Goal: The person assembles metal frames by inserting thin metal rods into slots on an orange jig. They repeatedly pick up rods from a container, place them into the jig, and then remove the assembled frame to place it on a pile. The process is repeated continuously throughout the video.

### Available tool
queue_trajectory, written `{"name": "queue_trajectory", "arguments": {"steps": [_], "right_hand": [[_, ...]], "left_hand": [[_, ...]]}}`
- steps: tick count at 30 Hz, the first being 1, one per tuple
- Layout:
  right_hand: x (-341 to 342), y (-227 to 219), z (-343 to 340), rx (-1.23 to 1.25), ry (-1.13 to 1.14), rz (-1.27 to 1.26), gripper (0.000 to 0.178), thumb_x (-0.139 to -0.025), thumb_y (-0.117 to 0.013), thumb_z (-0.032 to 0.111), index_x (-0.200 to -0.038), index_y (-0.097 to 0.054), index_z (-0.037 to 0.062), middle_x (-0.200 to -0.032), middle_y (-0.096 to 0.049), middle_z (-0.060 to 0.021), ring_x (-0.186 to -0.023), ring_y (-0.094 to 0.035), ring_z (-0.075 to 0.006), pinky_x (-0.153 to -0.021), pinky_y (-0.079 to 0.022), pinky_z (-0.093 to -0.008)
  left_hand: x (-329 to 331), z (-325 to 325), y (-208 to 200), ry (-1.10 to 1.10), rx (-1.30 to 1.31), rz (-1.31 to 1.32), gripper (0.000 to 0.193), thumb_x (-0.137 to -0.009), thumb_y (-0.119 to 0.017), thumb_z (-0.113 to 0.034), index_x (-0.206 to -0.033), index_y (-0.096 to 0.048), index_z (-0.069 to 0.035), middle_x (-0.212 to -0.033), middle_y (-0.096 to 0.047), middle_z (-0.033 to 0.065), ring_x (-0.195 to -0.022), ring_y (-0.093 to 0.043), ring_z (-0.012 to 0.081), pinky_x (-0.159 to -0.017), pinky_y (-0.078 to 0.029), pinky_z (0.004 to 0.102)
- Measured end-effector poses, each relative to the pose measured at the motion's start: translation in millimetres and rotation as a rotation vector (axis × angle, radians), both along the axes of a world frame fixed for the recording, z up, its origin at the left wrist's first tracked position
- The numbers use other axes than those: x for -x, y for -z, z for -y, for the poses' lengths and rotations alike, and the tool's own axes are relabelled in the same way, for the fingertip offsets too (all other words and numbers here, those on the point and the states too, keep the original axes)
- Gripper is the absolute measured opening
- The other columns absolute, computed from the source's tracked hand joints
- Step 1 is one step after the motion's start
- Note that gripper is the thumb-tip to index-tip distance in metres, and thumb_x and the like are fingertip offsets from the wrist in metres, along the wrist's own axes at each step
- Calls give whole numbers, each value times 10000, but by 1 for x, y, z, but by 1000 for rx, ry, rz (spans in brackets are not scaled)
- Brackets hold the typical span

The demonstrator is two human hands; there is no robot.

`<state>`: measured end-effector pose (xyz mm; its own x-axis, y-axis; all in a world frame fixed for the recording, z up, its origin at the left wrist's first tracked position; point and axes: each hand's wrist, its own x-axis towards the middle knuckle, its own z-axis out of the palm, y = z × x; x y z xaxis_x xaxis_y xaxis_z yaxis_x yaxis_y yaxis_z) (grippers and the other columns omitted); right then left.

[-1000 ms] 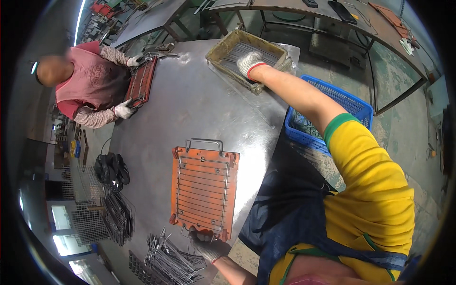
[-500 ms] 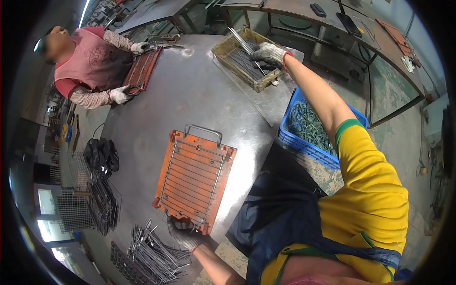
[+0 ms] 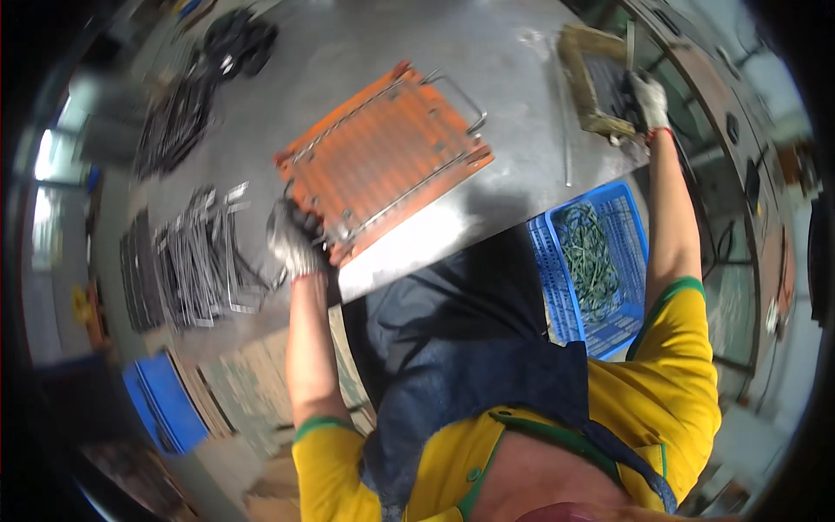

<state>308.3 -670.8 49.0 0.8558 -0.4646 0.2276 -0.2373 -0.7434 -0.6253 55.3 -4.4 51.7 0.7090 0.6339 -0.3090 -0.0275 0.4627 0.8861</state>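
On the metal table lies an orange jig plate (image 3: pixel 374 157), turned at an angle, with bent wire along its long sides and a wire handle (image 3: pixel 461 100) at the far right end. My gloved left hand (image 3: pixel 294 242) is closed on its near left corner, fingers partly hidden and blurred. Far to the right, my gloved right hand (image 3: pixel 649 100) is at the edge of a worn yellowish bin (image 3: pixel 577 74) that contains dark rods. Thin metal rods (image 3: pixel 631 42) stick up from that hand, closed around them.
Left of the jig is a pile of bent wire pieces (image 3: pixel 204 261), with dark wire racks (image 3: pixel 178 117) and a black bundle (image 3: pixel 239 42) beyond. A blue basket (image 3: pixel 570 287) of green strips stands below the table's edge. A blue box (image 3: pixel 163 400) sits at lower left.
The view has swung, so the co-worker is out of sight. The jig now appears turned clockwise, my left hand still at its corner. My right hand remains at the bin with the rods.
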Motion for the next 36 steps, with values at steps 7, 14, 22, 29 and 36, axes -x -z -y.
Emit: {"name": "queue_trajectory", "arguments": {"steps": [7,14,22,29,36], "right_hand": [[71,-108,-153,-949,-401,430,245,-996,-597,216,-1146,-684,43,-906,-685,-29,-671,-608,-110,-583,-459,-227],[203,-89,-320,-741,-812,-178,285,-984,-553,251,-1148,-634,32,-879,-731,-74,-559,-644,-138,-515,-545,-276],[231,-15,-370,-275,-1279,-283,278,-951,-606,332,-1029,-667,73,-908,-687,-129,-889,-664,-329,-782,-519,-468],[234,-30,-373,-294,-1305,-58,389,-964,-593,368,-1162,-644,36,-1148,-657,-195,-1131,-604,-359,-986,-470,-450],[228,-20,-369,-401,-1399,-65,408,-986,-563,265,-1328,-550,42,-1335,-576,-178,-1263,-535,-343,-1077,-412,-443]], "left_hand": [[2,-21,22,-66,-159,71,195,-969,-552,-185,-966,-562,9,-663,-532,35,-502,-509,139,-434,-405,285],[17,35,-33,60,-1001,-49,544,-955,-626,-251,-1406,-486,20,-1361,-583,200,-1239,-584,294,-1006,-490,398],[22,120,-70,918,-282,228,445,-997,-605,-152,-1387,-512,41,-1270,-643,152,-1138,-626,223,-977,-496,326],[27,117,-58,922,-580,201,378,-1004,-581,-158,-1353,-571,-14,-1273,-666,133,-1147,-636,209,-1015,-473,330],[24,112,-68,972,-428,73,404,-990,-600,-95,-1378,-552,9,-1281,-660,132,-1141,-627,180,-993,-481,304]]}}
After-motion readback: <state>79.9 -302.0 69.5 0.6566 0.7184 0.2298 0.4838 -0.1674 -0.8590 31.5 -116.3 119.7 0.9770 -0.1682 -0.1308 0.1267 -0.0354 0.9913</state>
